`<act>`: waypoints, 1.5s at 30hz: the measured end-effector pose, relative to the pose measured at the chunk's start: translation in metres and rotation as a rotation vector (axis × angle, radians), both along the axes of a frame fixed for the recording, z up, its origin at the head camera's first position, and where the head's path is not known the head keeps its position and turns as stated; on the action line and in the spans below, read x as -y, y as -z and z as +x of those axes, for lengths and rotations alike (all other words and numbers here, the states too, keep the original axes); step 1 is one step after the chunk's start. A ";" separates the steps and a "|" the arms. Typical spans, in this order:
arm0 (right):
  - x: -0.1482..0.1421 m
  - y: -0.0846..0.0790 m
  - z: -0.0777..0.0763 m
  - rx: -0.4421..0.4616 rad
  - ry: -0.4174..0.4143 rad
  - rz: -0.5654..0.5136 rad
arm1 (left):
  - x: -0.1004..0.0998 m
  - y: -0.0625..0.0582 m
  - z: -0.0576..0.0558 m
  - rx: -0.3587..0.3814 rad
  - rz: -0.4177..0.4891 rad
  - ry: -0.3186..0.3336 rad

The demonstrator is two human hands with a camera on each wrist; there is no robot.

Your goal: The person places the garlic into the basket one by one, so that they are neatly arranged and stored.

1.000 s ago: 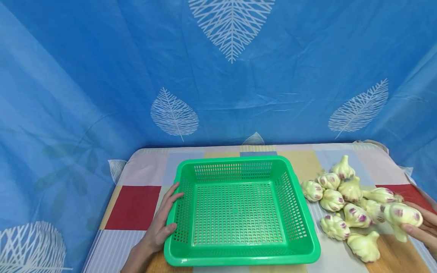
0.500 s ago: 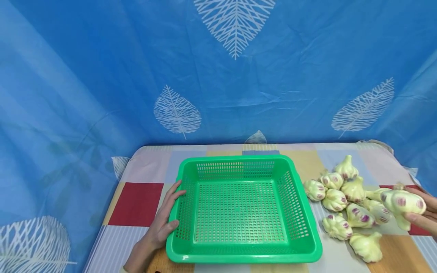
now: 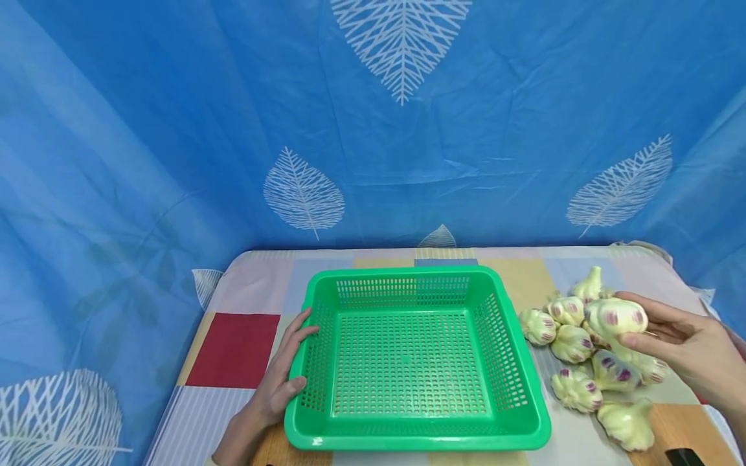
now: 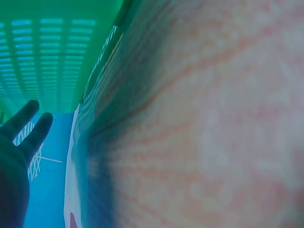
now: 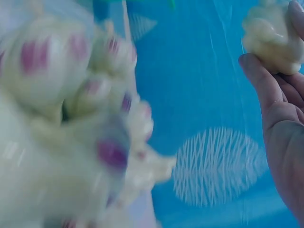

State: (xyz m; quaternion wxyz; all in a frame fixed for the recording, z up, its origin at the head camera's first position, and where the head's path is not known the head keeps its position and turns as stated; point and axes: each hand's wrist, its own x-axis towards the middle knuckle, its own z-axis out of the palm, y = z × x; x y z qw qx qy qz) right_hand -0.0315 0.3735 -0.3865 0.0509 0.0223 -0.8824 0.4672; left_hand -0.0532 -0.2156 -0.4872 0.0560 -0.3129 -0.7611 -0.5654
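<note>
A green plastic basket [image 3: 416, 443] with a perforated floor and walls stands upright on the table; nothing lies in it. My left hand [image 3: 278, 382] rests against its left rim, with straight fingers and thumb at the edge. In the left wrist view, two extended fingers [image 4: 35, 126] show near the basket's slotted wall [image 4: 47, 57]. My right hand [image 3: 688, 343] grips a garlic bulb [image 3: 616, 316] with purple streaks between thumb and fingers, above the garlic pile. That bulb [image 5: 273, 38] also shows in the right wrist view, at upper right. Several other bulbs [image 3: 573, 343] lie right of the basket.
A patchwork cloth [image 3: 233, 349] covers the table. Blue curtain [image 3: 373, 162] with white leaf prints hangs behind and at both sides. A small black object [image 3: 684, 457] lies at the front right, below the bulbs. One bulb [image 3: 626, 424] lies nearest the front.
My right hand, holding the garlic bulb, has moved left from the table's right side to above the pile. My left hand and the basket stay put; the view has shifted slightly.
</note>
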 end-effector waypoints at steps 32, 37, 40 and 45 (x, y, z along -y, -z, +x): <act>0.176 -0.036 -0.074 0.142 -0.510 -0.322 | -0.004 0.005 0.004 0.031 0.059 0.002; 0.199 -0.033 -0.086 0.166 -0.539 -0.347 | -0.004 0.005 0.004 0.027 0.056 0.002; 0.213 -0.031 -0.093 0.176 -0.554 -0.362 | -0.005 0.005 0.004 0.024 0.055 0.000; 0.236 -0.028 -0.103 0.199 -0.587 -0.366 | -0.005 0.004 0.003 0.017 0.061 -0.015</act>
